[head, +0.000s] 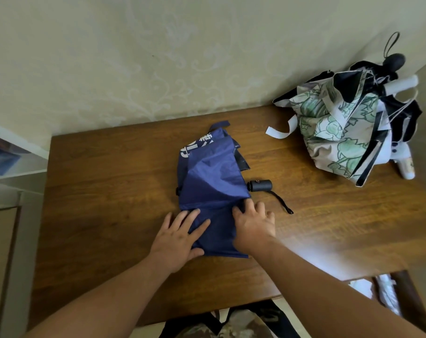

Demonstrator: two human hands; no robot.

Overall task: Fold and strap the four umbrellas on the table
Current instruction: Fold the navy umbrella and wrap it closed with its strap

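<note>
- I see the blue umbrella [212,181] lying collapsed near the middle of the wooden bench [109,191], its canopy loose and creased, with white lettering on the far end.
- Its dark handle [260,185] sticks out to the right of the canopy, and a black wrist strap [282,203] trails from it across the wood toward the near right.
- A narrow blue closing strap [220,124] shows at the far tip of the canopy.
- My left hand [180,237] lies flat on the near left part of the blue fabric, fingers straight and spread, thumb on the near edge of the cloth.
- My right hand [254,224] rests on the near right edge of the same fabric, fingers fairly straight and pointing away from me; I cannot tell whether any fingertip is tucked under a fold.
- The two hands are near each other with a strip of blue cloth between them.
- At the far right corner of the bench a heap of other umbrellas sits well apart from the blue one: a floral umbrella [336,128] in cream and green lies on top, with its white strap [280,131] curling onto the wood.
- Behind it I make out a black umbrella [399,111] with a rounded black handle [394,61] and a white handle [399,85] beside it.
- A patterned pale wall [158,57] stands behind the bench.
</note>
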